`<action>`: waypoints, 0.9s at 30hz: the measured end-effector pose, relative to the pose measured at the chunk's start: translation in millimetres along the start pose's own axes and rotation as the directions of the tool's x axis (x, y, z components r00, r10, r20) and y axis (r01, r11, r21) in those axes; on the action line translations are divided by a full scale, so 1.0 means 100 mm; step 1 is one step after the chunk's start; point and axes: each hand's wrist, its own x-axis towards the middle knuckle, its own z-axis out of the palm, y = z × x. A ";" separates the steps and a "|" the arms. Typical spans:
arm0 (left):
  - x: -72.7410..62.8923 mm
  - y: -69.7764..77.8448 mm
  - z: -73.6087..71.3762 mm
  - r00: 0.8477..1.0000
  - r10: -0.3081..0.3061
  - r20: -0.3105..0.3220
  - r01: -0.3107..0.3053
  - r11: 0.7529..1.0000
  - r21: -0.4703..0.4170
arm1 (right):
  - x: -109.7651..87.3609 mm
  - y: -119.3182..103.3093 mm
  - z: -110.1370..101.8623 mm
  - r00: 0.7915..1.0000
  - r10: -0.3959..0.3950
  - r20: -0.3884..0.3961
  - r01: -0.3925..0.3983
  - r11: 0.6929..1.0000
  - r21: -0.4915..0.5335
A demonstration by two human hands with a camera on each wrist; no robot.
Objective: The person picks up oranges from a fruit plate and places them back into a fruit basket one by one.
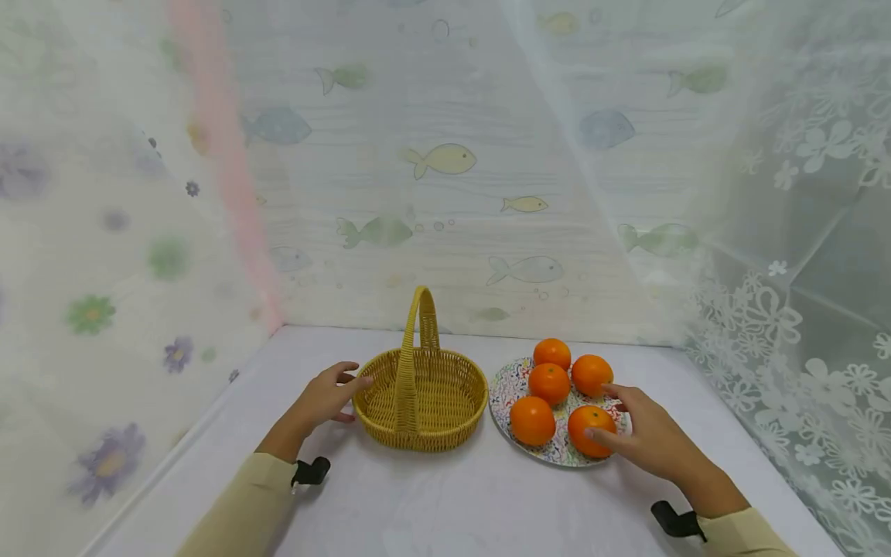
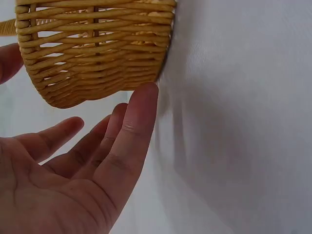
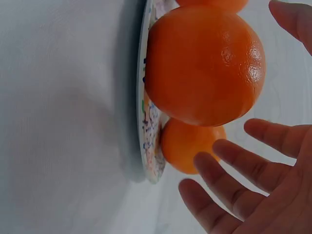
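Observation:
A yellow wicker basket [image 1: 452, 435] with a tall arched handle [image 1: 406, 387] stands in the middle of the table. My left hand [image 1: 326, 399] is at its left side, thumb over the rim and fingers loosely extended; in the left wrist view one fingertip [image 2: 145, 97] is right at the basket's lower edge. To the right, several oranges lie on a round patterned plate [image 1: 503, 394]. My right hand [image 1: 657, 437] hovers at the plate's right edge with fingers spread, thumb overlapping the front right orange [image 1: 588, 427]. That orange [image 3: 204, 66] looms large beside the palm in the right wrist view.
A white cloth [image 1: 431, 510] covers the table. Sheer curtains with fish [image 1: 448, 158] and flower prints hang behind and on both sides. Another orange [image 1: 532, 422] lies at the plate's front left, with others behind it. Black wrist mounts [image 1: 312, 472] sit at both sleeves.

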 end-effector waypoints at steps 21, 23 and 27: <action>0.07 -0.17 0.10 0.999 -0.047 0.010 0.047 0.937 -0.347 | 0.03 0.03 0.13 1.000 0.020 0.011 -0.022 0.991 0.129; 0.07 -0.18 0.10 0.999 -0.041 0.011 0.042 0.936 -0.351 | 0.04 0.02 0.14 1.000 0.014 0.011 -0.015 0.991 0.129; 0.09 -0.17 0.08 0.999 -0.048 0.015 0.050 0.932 -0.359 | 0.05 0.02 0.15 1.000 -0.003 0.003 0.003 0.992 0.124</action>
